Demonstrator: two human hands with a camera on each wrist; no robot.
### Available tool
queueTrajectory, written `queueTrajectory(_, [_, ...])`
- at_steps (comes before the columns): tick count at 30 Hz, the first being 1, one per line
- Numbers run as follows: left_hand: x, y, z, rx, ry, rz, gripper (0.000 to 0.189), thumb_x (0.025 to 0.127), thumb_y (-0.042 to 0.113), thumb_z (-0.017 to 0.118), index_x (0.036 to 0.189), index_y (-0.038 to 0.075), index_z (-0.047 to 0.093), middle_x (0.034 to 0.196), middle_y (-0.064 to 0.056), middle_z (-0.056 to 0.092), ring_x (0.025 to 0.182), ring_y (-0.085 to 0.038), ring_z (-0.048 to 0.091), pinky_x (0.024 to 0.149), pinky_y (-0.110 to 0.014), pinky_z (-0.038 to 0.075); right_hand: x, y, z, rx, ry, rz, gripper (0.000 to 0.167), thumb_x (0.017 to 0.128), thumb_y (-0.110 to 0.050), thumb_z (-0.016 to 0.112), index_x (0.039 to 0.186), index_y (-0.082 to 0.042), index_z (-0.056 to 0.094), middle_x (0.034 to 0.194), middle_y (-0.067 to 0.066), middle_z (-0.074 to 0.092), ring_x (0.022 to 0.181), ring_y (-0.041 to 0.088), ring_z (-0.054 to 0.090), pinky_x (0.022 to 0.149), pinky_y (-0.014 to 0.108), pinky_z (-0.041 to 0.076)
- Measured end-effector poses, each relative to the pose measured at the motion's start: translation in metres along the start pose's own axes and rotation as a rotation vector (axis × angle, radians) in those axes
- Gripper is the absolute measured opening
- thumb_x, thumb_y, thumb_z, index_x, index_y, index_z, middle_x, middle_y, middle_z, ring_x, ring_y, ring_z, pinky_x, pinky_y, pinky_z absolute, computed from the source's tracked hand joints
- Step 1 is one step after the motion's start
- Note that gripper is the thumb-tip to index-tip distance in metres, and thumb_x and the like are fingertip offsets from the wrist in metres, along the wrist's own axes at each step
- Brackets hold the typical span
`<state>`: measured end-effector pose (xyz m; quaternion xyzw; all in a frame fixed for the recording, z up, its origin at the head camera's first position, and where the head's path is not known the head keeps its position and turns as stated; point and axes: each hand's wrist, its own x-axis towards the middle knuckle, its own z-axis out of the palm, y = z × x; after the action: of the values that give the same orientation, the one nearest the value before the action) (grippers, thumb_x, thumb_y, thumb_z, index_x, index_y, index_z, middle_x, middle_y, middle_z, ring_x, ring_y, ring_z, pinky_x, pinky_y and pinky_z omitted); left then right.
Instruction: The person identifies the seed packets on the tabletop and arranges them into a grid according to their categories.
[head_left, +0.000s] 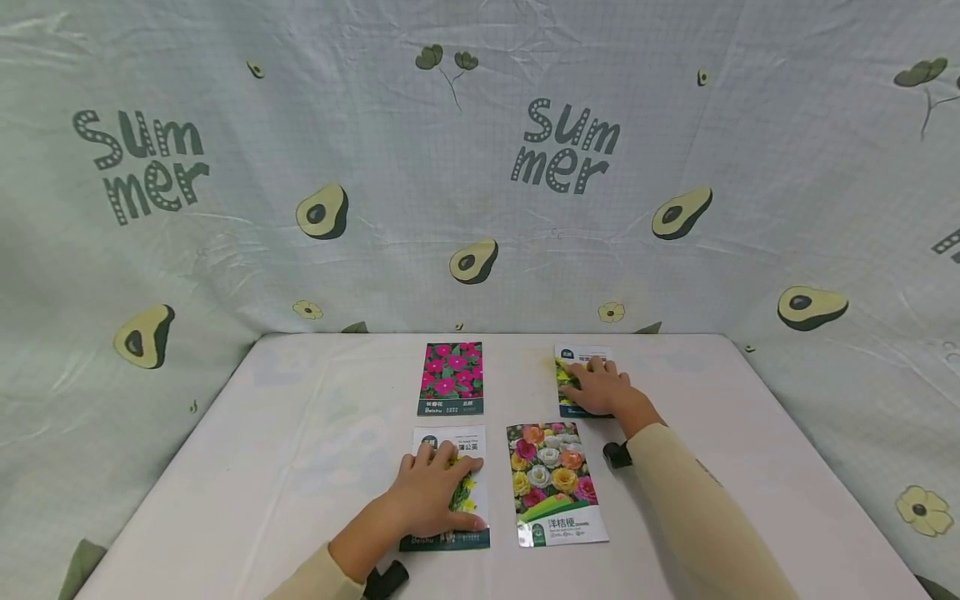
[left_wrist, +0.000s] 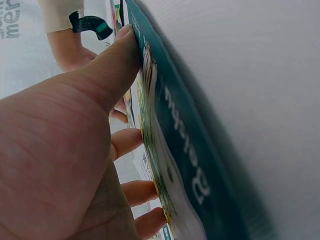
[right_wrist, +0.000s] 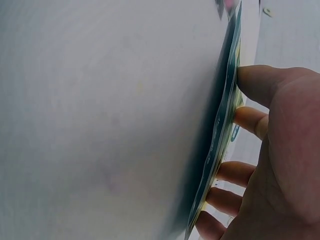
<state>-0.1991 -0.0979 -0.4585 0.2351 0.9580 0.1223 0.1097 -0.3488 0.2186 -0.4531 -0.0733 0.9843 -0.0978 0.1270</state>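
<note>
My left hand (head_left: 431,492) rests with spread fingers on a white and green seed packet (head_left: 471,450) with yellow flowers, at the near left of the group. In the left wrist view its thumb (left_wrist: 117,60) and fingertips touch the packet's face. At the far right, my right hand (head_left: 602,390) lies spread over another seed packet (head_left: 564,357) with yellow flowers, covering much of it. The right wrist view shows the fingertips touching that packet's face (right_wrist: 220,125). Between the hands lies a seed packet with multicoloured blooms (head_left: 551,475). Behind the left hand is a pink-flowered seed packet (head_left: 452,375).
All the packets lie flat on a pale table (head_left: 322,467). A white cloth (head_left: 375,150) printed with avocados and lettering hangs along the back and sides. Each wrist carries a black strap mount, one by the left wrist (head_left: 386,579) and one by the right (head_left: 617,455).
</note>
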Motion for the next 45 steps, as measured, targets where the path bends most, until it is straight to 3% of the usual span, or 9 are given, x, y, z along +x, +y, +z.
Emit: queueTrajectory(45, [0.001, -0.003, 0.006, 0.013, 0.004, 0.002, 0.086, 0.078, 0.072, 0.074, 0.149, 0.028, 0.053, 0.126, -0.006, 0.047, 0.106, -0.026, 0.036, 0.081, -0.045, 0.030, 0.015, -0.027, 0.007, 0.002, 0.011, -0.019, 0.062, 0.106, -0.050, 0.048, 0.159, -0.019, 0.038, 0.165, 0.026, 0.023, 0.152, 0.049, 0.021, 0.118, 0.069, 0.020])
